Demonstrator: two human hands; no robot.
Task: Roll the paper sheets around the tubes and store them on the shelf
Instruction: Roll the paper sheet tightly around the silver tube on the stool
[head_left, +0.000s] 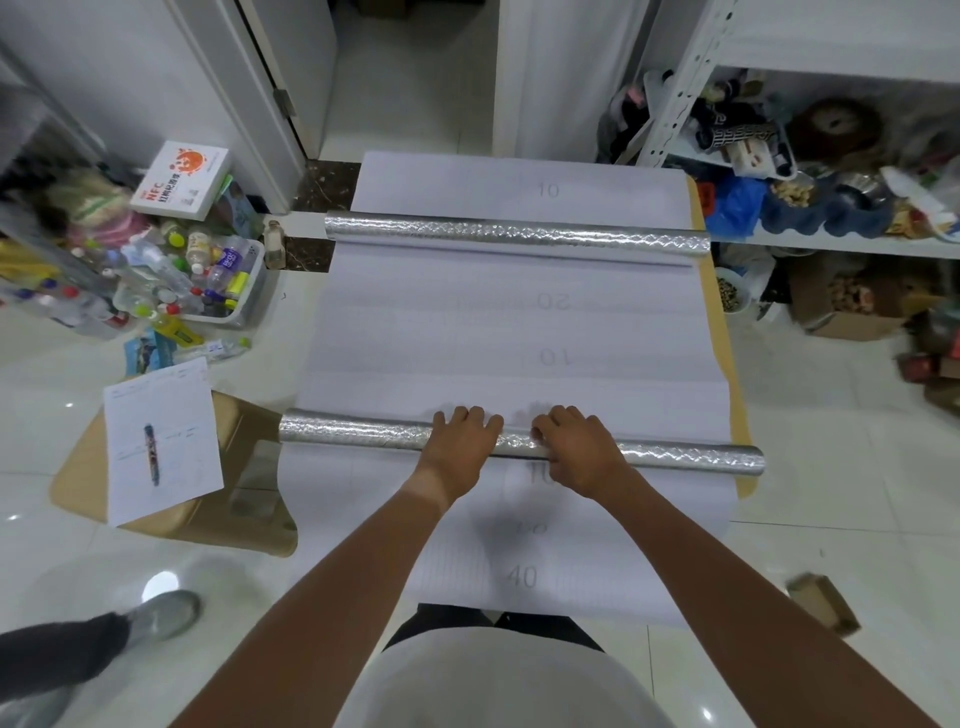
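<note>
**Op A:** I'll use the near shiny embossed silver tube (363, 435) as my landmark. What's off its left end?

**Op B:** Just left of it I see a flattened brown cardboard piece (218, 499) on the glossy white tiled floor (831, 467), with a printed white sheet of paper (161, 441) on top and a dark patterned pen (150, 453) lying on that. Farther left and beyond, there's a clear plastic bin of bottles (228, 280) and a white box with an orange print (182, 179).

**Op A:** And the hands?

**Op B:** Both lie on the tube's middle. I read the left hand (460, 441) as draped over the top, fingers curled forward over it. The right hand (576, 447) is just beside it, fingers curled down around the tube, gripping.

**Op A:** Where's the paper?

**Op B:** The long white paper sheets with faint grey numbers (519, 332) lie flat under the tube, running from the person's lap out to the doorway. Beyond the tube, a second silver embossed tube (519, 235) lies across the sheets, parallel, well apart.

**Op A:** Right side?

**Op B:** Up and right of the tube I see a white metal shelf (675, 93) crowded with clutter, and to the near right a small brown cardboard box (821, 603).
</note>
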